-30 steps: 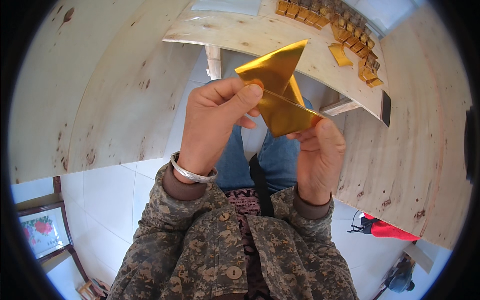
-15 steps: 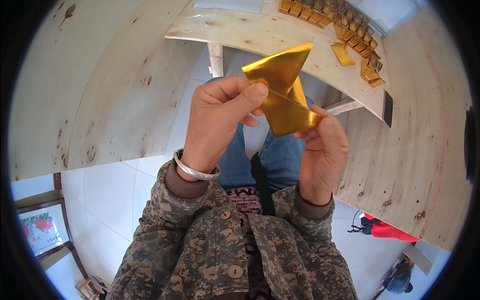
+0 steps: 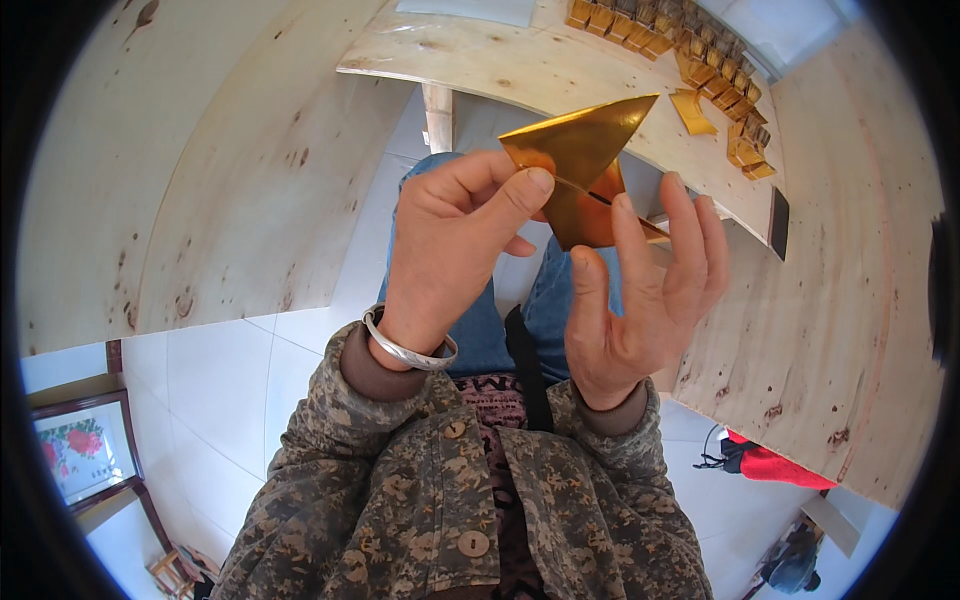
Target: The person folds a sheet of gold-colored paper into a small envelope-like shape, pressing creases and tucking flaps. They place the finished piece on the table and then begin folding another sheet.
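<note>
A shiny gold sheet of foil paper [image 3: 580, 140], folded to points with a crease across its middle, is up in front of me above my lap. My left hand [image 3: 455, 225] pinches its left side between thumb and fingers. Beside the sheet's lower right part, my right hand [image 3: 650, 290] has its fingers spread and stretched upward. The fingertips overlap the paper's lower edge in the picture; whether they touch it I cannot tell. A silver bangle [image 3: 410, 350] sits on my left wrist.
A curved-looking wooden table [image 3: 480, 60] lies ahead, with rows of folded gold paper pieces [image 3: 640, 30] at its far right. A loose gold piece [image 3: 692, 112] lies near them. Wooden boards flank me left [image 3: 220, 200] and right [image 3: 820, 330]. A red bag [image 3: 780, 462] is at lower right.
My right hand has let go of the sheet's right corner and opened its fingers. The sheet has shifted slightly right and tilted, still in my left hand.
</note>
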### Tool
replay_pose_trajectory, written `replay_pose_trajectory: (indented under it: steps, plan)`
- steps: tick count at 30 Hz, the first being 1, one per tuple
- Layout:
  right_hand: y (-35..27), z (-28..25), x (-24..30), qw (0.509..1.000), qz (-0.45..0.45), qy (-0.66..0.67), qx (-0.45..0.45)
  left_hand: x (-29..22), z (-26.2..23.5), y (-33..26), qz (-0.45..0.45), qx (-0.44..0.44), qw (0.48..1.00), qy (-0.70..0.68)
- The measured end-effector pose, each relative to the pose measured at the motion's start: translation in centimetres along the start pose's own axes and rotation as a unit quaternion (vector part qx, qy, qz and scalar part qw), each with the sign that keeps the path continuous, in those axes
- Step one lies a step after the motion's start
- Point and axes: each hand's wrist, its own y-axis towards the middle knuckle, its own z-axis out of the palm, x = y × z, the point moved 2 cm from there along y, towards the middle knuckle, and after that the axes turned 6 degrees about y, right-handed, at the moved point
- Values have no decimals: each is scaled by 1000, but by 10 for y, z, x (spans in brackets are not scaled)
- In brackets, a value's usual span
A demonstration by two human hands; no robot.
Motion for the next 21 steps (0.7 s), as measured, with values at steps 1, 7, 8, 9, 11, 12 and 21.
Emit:
replay_pose_trajectory:
  steps: [1,7,8,9,11,12,21]
  plan:
    - [0,2,0,1000,-3,-4,-5,0,0,0,-1,1,1000,3]
    - [3,5,0,1000,-11,-18,-16,3,2,-2,-2,10,1000,-21]
    - [3,5,-1,1000,-4,-13,-19,4,2,-2,-1,15,1000,-18]
    - [4,5,-1,1000,1,-7,-22,5,2,-2,-3,20,1000,-17]
    - [7,6,-3,999,20,14,-31,7,4,-2,6,25,999,-21]
    - [8,7,-5,999,30,26,-35,8,4,-2,10,27,999,-24]
    - [13,6,-4,996,59,53,-27,11,2,-4,-20,56,998,-28]
